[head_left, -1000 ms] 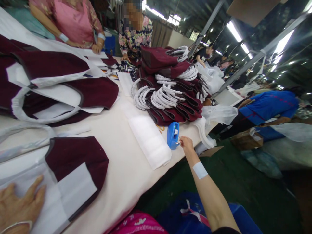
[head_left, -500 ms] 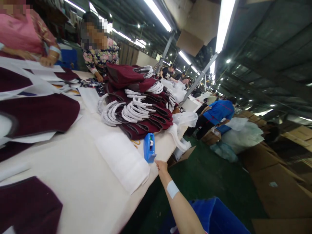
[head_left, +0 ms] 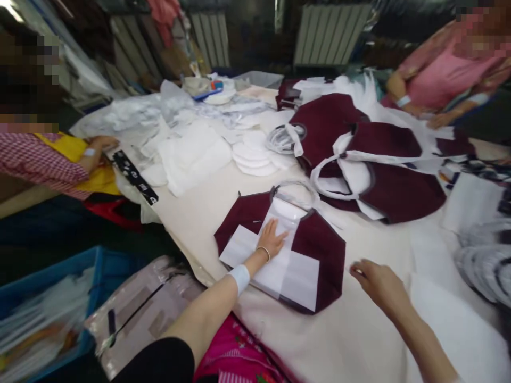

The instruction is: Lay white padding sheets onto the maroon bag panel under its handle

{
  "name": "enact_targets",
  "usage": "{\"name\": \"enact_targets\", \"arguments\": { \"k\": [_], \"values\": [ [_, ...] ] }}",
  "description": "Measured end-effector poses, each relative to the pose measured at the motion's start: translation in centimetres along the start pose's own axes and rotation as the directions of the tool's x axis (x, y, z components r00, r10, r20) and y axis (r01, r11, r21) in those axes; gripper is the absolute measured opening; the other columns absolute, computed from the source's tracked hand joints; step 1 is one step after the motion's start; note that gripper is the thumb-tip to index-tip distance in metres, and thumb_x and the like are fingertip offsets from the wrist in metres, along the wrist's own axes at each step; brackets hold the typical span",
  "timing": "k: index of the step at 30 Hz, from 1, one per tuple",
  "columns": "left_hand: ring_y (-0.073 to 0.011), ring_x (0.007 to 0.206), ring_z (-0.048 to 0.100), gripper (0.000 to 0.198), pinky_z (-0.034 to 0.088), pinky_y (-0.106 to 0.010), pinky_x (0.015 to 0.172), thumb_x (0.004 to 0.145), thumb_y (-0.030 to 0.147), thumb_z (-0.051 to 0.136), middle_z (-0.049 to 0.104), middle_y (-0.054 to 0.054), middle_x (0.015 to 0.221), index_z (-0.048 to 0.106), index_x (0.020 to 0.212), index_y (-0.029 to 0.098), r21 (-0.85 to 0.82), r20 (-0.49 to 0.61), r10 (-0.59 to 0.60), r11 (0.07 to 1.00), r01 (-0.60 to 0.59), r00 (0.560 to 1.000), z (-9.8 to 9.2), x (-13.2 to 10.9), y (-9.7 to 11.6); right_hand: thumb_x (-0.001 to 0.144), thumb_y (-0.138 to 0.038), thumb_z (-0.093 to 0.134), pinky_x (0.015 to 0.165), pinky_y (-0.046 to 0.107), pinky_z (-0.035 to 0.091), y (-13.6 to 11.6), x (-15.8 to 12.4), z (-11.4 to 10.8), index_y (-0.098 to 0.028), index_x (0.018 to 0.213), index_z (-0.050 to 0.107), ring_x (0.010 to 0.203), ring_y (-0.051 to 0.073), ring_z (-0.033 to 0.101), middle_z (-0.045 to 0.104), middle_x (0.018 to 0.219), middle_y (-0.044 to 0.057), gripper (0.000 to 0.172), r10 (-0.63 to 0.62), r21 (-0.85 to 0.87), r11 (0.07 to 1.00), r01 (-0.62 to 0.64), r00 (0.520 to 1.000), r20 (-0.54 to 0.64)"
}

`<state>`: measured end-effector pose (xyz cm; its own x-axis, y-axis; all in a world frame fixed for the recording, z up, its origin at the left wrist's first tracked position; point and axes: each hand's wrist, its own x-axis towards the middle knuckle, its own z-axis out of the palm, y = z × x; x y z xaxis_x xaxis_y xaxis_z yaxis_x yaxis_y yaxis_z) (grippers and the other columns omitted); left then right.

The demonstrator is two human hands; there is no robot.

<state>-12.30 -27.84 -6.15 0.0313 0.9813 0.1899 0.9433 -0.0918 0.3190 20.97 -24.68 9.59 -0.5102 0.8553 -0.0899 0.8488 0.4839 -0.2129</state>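
Note:
A maroon bag with dark edging and a pale handle lies flat on the white table. White sheets and a clear plastic piece lie across its front. My left hand rests on them with fingers spread, a bracelet at the wrist and a pale band above it. To the right of the bag, my right hand is raised over the table, thumb and fingers pinched together. Whatever is between those fingertips, if anything, is too small to make out.
More maroon bags with wrapped handles lie behind. White round pieces and sheets sit at the back left. One person in pink stands back right, another in checks at left. A blue crate stands lower left.
The view has swung left from the handle pile and blue tape dispenser to the bag. My left hand has come into view on the bag; my right hand is away from the dispenser.

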Motion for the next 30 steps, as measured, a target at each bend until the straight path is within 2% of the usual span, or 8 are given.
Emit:
{"name": "enact_targets", "arguments": {
  "k": [3, 4, 6, 8, 9, 15, 22, 30],
  "values": [
    [-0.0364, 0.151, 0.013, 0.045, 0.031, -0.058, 0.117, 0.088, 0.027, 0.061, 0.017, -0.006, 0.164, 0.056, 0.132, 0.037, -0.105, -0.009, -0.001, 0.994, 0.000, 1.000, 0.9, 0.3, 0.9, 0.081, -0.023, 0.056, 0.064, 0.027, 0.037, -7.3, 11.0, 0.0, -0.022, 0.072, 0.071, 0.066, 0.014, 0.057, 0.069, 0.074, 0.003, 0.018, -0.269, 0.233, 0.945, 0.228, 0.949, 0.163],
    [-0.0367, 0.151, 0.013, 0.046, 0.030, -0.058, 0.118, 0.087, 0.026, 0.062, 0.015, -0.007, 0.164, 0.057, 0.132, 0.035, -0.135, -0.018, -0.002, 0.991, -0.001, 1.000, 1.0, 0.3, 1.0, 0.077, -0.022, 0.061, 0.064, 0.026, 0.038, -9.3, 14.0, 0.5, -0.021, 0.071, 0.072, 0.064, 0.014, 0.056, 0.069, 0.071, 0.002, 0.013, -0.325, 0.359, 0.906, 0.225, 0.912, 0.249],
    [-0.0370, 0.150, 0.014, 0.046, 0.030, -0.057, 0.119, 0.085, 0.025, 0.065, 0.014, -0.008, 0.164, 0.058, 0.131, 0.030, -0.186, -0.025, -0.006, 0.983, 0.001, 1.000, 0.9, 0.4, 0.8, 0.070, -0.018, 0.064, 0.062, 0.024, 0.040, -12.2, 19.1, 1.9, -0.018, 0.071, 0.074, 0.059, 0.012, 0.053, 0.068, 0.065, 0.000, 0.010, -0.431, 0.536, 0.830, 0.154, 0.787, 0.442],
    [-0.0369, 0.150, 0.017, 0.045, 0.030, -0.058, 0.119, 0.084, 0.025, 0.066, 0.017, -0.008, 0.163, 0.061, 0.128, 0.028, -0.229, -0.019, -0.005, 0.973, 0.001, 1.000, 0.8, 0.4, 0.4, 0.065, -0.013, 0.064, 0.062, 0.023, 0.042, -13.7, 22.8, 3.6, -0.016, 0.069, 0.075, 0.056, 0.011, 0.052, 0.068, 0.062, -0.002, 0.012, -0.487, 0.572, 0.812, 0.112, 0.671, 0.560],
    [-0.0367, 0.149, 0.018, 0.044, 0.031, -0.058, 0.119, 0.084, 0.025, 0.066, 0.019, -0.007, 0.163, 0.062, 0.127, 0.029, -0.250, -0.018, -0.006, 0.968, 0.001, 1.000, 0.7, 0.4, 0.2, 0.063, -0.011, 0.064, 0.062, 0.023, 0.042, -14.1, 24.2, 4.4, -0.016, 0.067, 0.075, 0.056, 0.011, 0.052, 0.068, 0.060, -0.003, 0.013, -0.492, 0.552, 0.824, 0.127, 0.643, 0.587],
    [-0.0361, 0.146, 0.026, 0.042, 0.035, -0.054, 0.118, 0.085, 0.029, 0.065, 0.013, 0.001, 0.164, 0.063, 0.126, 0.034, -0.384, -0.040, -0.105, 0.920, 0.081, 0.994, 0.5, 0.3, 0.3, 0.060, -0.004, 0.065, 0.063, 0.023, 0.037, -14.9, 28.6, 7.8, -0.024, 0.067, 0.077, 0.054, 0.010, 0.049, 0.070, 0.060, -0.004, 0.024, -0.438, 0.306, 0.899, 0.314, 0.686, 0.581],
    [-0.0380, 0.148, 0.020, 0.047, 0.035, -0.054, 0.119, 0.083, 0.027, 0.067, 0.002, -0.002, 0.164, 0.061, 0.129, 0.028, -0.437, -0.058, -0.117, 0.896, 0.080, 0.991, 0.3, 0.2, 0.1, 0.067, -0.008, 0.063, 0.078, 0.029, 0.040, -15.4, 29.1, 8.3, -0.024, 0.075, 0.077, 0.079, 0.020, 0.063, 0.077, 0.084, 0.005, 0.022, -0.440, 0.103, 0.882, 0.460, 0.725, 0.530],
    [-0.0352, 0.152, 0.005, 0.059, 0.029, -0.055, 0.122, 0.083, 0.032, 0.067, 0.027, -0.014, 0.157, 0.049, 0.138, 0.020, -0.291, -0.049, -0.112, 0.952, 0.093, 0.992, 0.7, 0.0, 0.5, 0.070, -0.013, 0.065, 0.091, 0.041, 0.043, -16.9, 27.9, 8.4, -0.016, 0.066, 0.070, 0.089, 0.029, 0.067, 0.075, 0.083, 0.016, 0.007, -0.381, -0.018, 0.898, 0.440, 0.796, 0.470]
  ]
}}
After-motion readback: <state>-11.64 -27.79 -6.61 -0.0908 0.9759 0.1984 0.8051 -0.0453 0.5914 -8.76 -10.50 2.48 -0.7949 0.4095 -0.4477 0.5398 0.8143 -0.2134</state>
